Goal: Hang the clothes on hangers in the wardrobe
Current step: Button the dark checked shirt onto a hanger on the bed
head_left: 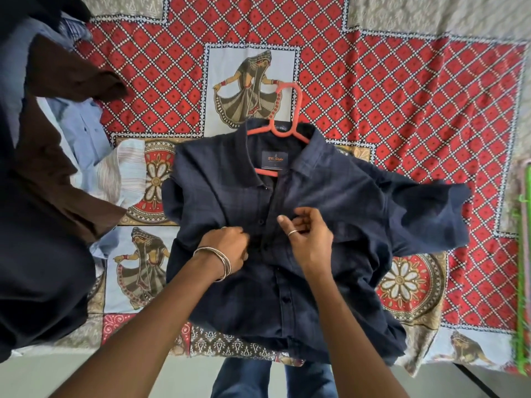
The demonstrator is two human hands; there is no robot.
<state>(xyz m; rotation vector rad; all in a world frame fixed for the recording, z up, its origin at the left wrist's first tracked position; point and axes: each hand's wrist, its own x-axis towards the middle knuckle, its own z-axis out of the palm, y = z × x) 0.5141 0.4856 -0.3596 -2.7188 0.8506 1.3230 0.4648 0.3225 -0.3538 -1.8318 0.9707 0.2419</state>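
A dark navy shirt [330, 208] lies spread front-up on the bed, collar away from me. An orange plastic hanger [287, 130] sits inside its neck, the hook sticking out past the collar. My left hand [225, 248], with bangles on the wrist, pinches the left edge of the button placket at mid-chest. My right hand [307, 237], a ring on one finger, has its fingers curled at the right edge of the placket beside a button. The shirt's front is open above my hands.
A patterned red and beige bedsheet [402, 96] covers the bed. A pile of clothes, brown [66, 76], light blue [83, 130] and dark [37, 268], lies along the left. Green hangers [524, 254] lie at the right edge. The bed's near edge runs below the shirt.
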